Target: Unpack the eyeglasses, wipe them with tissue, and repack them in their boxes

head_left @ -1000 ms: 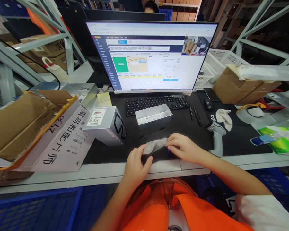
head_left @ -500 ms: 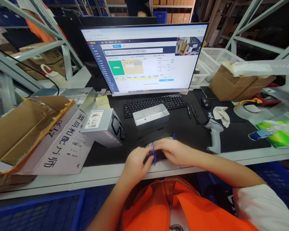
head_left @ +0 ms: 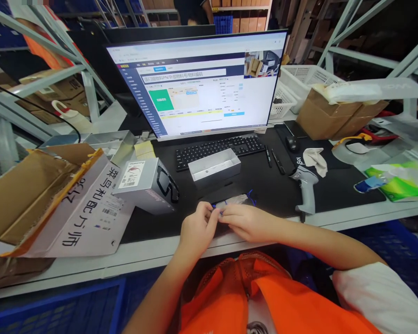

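My left hand (head_left: 197, 230) and my right hand (head_left: 245, 221) meet at the front edge of a black desk mat (head_left: 264, 188). Both pinch a thin blue cord (head_left: 217, 208) that runs from a small black pouch with a pale cloth (head_left: 234, 200) lying just beyond my fingers. Behind the pouch sits an open silver box tray (head_left: 214, 165), and to its left a grey product box (head_left: 144, 184) printed with glasses lies on its side.
A keyboard (head_left: 218, 147) and a lit monitor (head_left: 198, 81) stand behind. A torn cardboard mailer (head_left: 42, 195) fills the left. A grey barcode scanner (head_left: 304, 185), two pens, a mouse (head_left: 291, 144), a cardboard box (head_left: 337, 116) and a green packet (head_left: 397, 183) lie right.
The pale cloth I held between my hands now lies with the pouch on the mat. My fingers have drawn together on the blue cord, nearer the desk edge. The view shifted slightly right.
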